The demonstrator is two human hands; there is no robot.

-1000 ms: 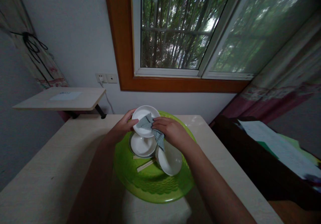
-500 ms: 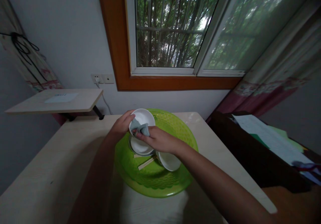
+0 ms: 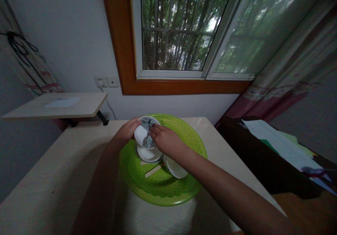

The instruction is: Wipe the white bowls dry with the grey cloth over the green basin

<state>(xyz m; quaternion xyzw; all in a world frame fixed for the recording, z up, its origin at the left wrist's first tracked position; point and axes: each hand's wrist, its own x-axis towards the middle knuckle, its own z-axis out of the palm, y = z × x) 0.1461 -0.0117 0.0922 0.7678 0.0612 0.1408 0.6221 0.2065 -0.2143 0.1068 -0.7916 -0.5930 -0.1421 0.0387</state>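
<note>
A white bowl (image 3: 140, 135) is tilted toward me above the green basin (image 3: 168, 200), with my left hand (image 3: 128, 131) closed on its left rim. My right hand (image 3: 165, 139) presses a grey-green cloth (image 3: 147, 124) against the inside of that bowl, its fingers closed on the cloth. Just below the held bowl, a second white bowl (image 3: 149, 155) rests in the basin. To its right sits a third white bowl (image 3: 177, 168), partly covered by my right wrist. Light wooden chopsticks (image 3: 154, 170) lie between these two bowls, their far ends hidden.
The basin stands on a pale wooden table (image 3: 147, 221). A small raised shelf (image 3: 86, 107) with a paper on it is at the back left. Beyond the table's right edge, papers (image 3: 273, 138) lie on a dark surface. A window (image 3: 181, 35) is behind.
My right hand has moved from the bowl's near left side to its right inner side, taking the cloth along. The cloth is now spread more along the inside. My left hand still grips the rim.
</note>
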